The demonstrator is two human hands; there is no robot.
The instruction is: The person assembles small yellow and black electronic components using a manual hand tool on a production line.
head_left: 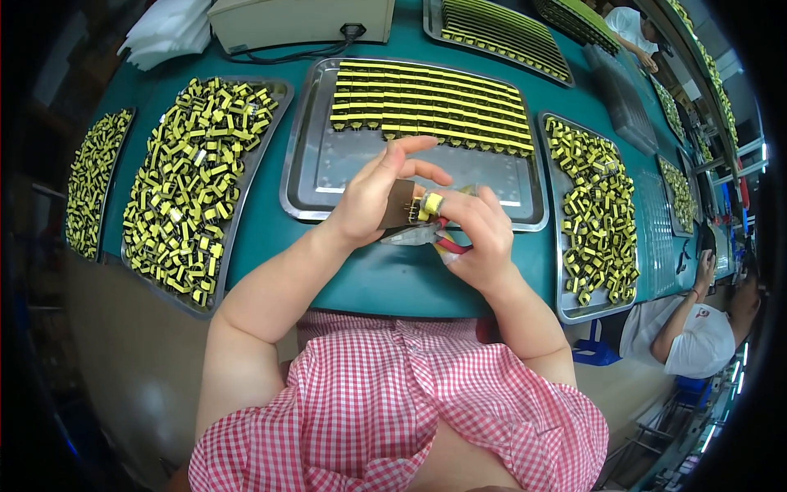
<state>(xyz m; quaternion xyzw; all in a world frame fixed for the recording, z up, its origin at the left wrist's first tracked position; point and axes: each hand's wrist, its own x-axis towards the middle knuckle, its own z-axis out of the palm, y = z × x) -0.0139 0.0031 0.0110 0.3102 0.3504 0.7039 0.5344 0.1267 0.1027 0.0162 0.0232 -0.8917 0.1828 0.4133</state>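
Observation:
My right hand [478, 232] is closed around a pair of red-handled cutting pliers [412, 236], their metal jaws pointing left. Its fingertips also hold a small yellow-taped transformer [431, 204], with its pins facing my left hand. My left hand [373, 195] is close beside it, fingers apart and stretched loosely to the right. A flat brown piece [398, 205] lies against the left palm, next to the pins; I cannot tell whether it is worn or held. Both hands are over the near edge of a metal tray [320, 176] with rows of yellow-and-black transformers [434, 107].
Trays of loose transformers stand to the left [193, 184] and right [592, 205], with another heap [98, 184] farther left. Behind are a beige machine [299, 23] with a black cord, white foam sheets [168, 33] and a filled tray [500, 37]. Co-workers [684, 332] sit to the right.

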